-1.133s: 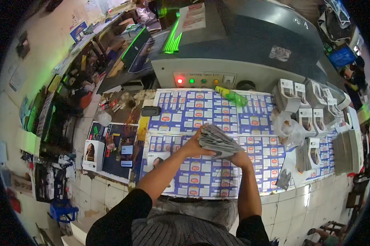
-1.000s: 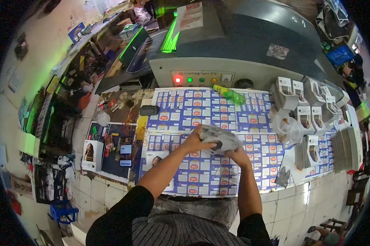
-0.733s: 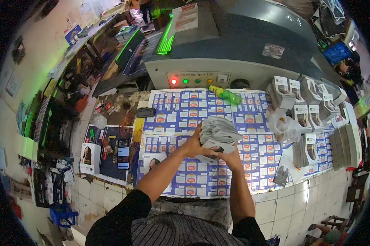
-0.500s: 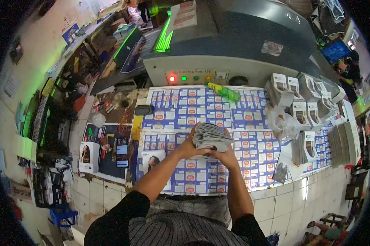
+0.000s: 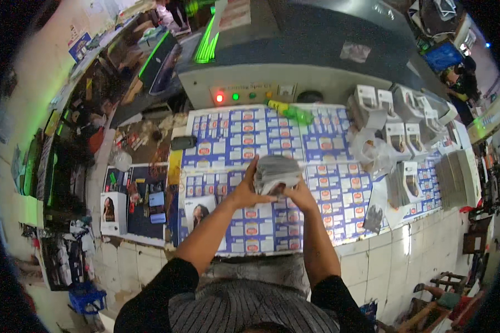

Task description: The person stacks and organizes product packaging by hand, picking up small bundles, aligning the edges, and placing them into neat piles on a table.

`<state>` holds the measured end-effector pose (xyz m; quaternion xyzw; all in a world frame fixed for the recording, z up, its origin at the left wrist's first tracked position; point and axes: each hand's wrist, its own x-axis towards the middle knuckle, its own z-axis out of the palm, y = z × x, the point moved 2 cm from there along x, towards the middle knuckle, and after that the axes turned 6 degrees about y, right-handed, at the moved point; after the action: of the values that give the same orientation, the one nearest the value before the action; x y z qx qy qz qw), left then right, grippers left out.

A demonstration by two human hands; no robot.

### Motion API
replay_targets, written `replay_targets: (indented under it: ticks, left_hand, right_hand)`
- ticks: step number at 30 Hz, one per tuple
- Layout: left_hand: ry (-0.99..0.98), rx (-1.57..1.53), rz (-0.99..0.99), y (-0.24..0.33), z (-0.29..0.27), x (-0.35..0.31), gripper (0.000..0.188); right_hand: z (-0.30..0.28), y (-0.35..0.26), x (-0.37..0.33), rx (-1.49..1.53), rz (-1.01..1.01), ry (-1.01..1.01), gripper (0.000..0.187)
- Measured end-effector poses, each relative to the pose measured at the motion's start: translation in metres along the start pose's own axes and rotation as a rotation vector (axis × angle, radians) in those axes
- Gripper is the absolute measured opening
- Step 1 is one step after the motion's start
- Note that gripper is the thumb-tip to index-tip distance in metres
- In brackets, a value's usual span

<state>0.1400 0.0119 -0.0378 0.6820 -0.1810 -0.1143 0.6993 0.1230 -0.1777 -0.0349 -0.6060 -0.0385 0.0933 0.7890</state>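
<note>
Between my two hands is a thick stack of printed cards (image 5: 277,173), its layered edges facing up and slightly blurred. My left hand (image 5: 249,191) grips the stack's left side, thumb along the near edge. My right hand (image 5: 300,195) closes on its near right corner. The stack is over a table covered with blue-and-white printed sheets (image 5: 266,219). Left of my left forearm lies a white card with a portrait of a dark-haired person (image 5: 199,212). The undersides of the stack and some fingertips are hidden.
Several card stacks (image 5: 366,106) stand at the right beside a crumpled plastic bag (image 5: 374,152). A green bottle (image 5: 294,114) lies near the grey machine (image 5: 250,83) with lit buttons. At left are a phone (image 5: 157,207), a black case (image 5: 183,142) and another card stack (image 5: 113,213).
The view has shifted slightly, moving the scene left and up. The stack's fanned edges now look more even and upright between my hands, which keep their hold.
</note>
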Motion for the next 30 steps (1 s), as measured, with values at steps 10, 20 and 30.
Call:
replay_targets:
  ticks: [10, 20, 30]
  left_hand:
    - [0.059, 0.293, 0.036, 0.023, -0.001, 0.001, 0.118]
    - [0.109, 0.092, -0.058, 0.001, -0.008, -0.005, 0.128]
    - [0.125, -0.026, -0.252, 0.004, 0.005, -0.003, 0.112]
  right_hand:
    - [0.072, -0.092, -0.041, -1.463, -0.437, -0.148, 0.084]
    - [0.068, -0.111, -0.014, -1.666, -0.277, -0.031, 0.121]
    - [0.046, -0.097, 0.034, -1.666, -0.362, -0.357, 0.086]
